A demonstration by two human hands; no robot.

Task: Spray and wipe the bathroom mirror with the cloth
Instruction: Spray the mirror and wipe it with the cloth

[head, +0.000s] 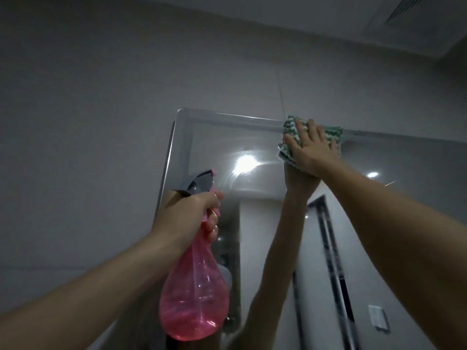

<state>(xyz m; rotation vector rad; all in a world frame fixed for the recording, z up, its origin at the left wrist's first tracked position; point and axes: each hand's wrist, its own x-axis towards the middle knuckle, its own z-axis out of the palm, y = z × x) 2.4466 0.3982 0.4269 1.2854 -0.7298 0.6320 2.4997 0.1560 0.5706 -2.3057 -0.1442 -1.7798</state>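
A person's right hand (pixel 309 147) presses the cloth (pixel 290 137) flat-fingered against the mirror's (pixel 227 178) top edge to wipe, while the left hand (pixel 188 218) grips the bottle (pixel 193 299) ready, nozzle towards the glass.

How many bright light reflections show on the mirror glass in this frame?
2. A large glare sits in the upper left part of the mirror, above the pink spray bottle. A small spot lies at right, beyond the right forearm. The arms may hide others.
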